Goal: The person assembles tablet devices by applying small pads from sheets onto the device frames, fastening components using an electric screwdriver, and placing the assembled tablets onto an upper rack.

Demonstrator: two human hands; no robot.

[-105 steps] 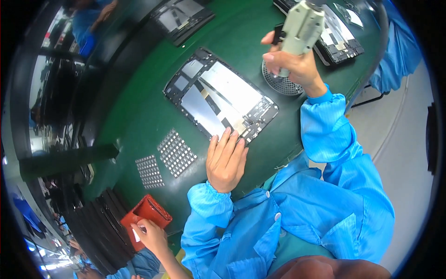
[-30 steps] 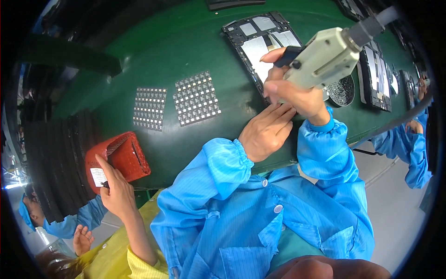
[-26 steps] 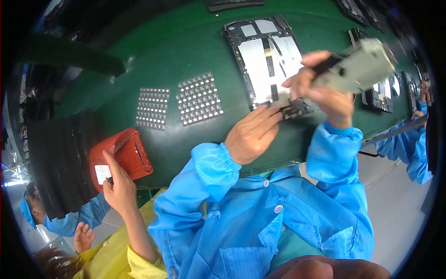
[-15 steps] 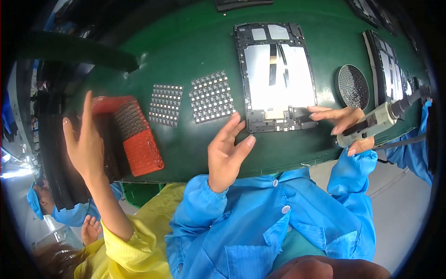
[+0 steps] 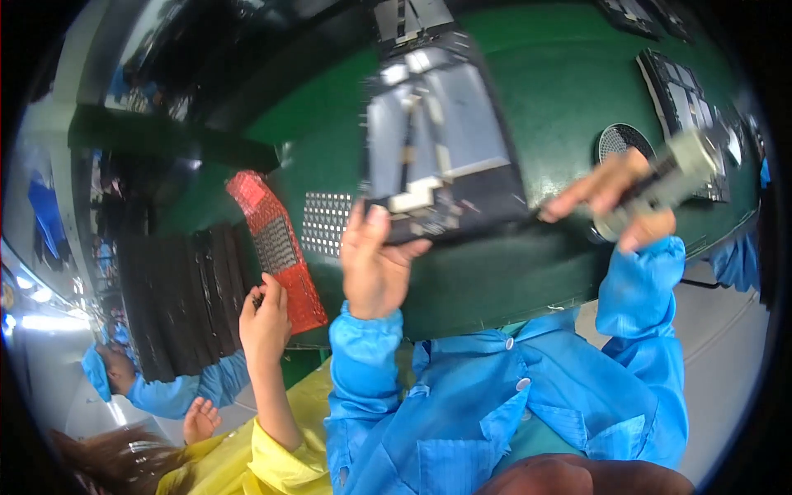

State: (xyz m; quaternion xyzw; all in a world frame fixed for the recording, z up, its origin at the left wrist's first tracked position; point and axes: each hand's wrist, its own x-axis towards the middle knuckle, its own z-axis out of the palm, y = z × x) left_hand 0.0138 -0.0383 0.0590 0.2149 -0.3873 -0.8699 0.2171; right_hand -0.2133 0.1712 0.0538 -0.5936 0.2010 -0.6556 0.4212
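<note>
Panel (image 5: 464, 136) between sheet (image 5: 325, 223) and dish (image 5: 617, 140)

A green bench (image 5: 561, 107), opened device (image 5: 470, 120), power screwdriver (image 5: 689, 167) and blue smock (image 5: 462, 421) show an electronics workshop.

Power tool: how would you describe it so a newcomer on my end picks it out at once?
Start at the green table and go to its near right part, where the person's right hand is. The power tool sits between that hand's fingers and thumb. It is pale and chunky, unlike the flat, black-edged device beyond it.
</note>
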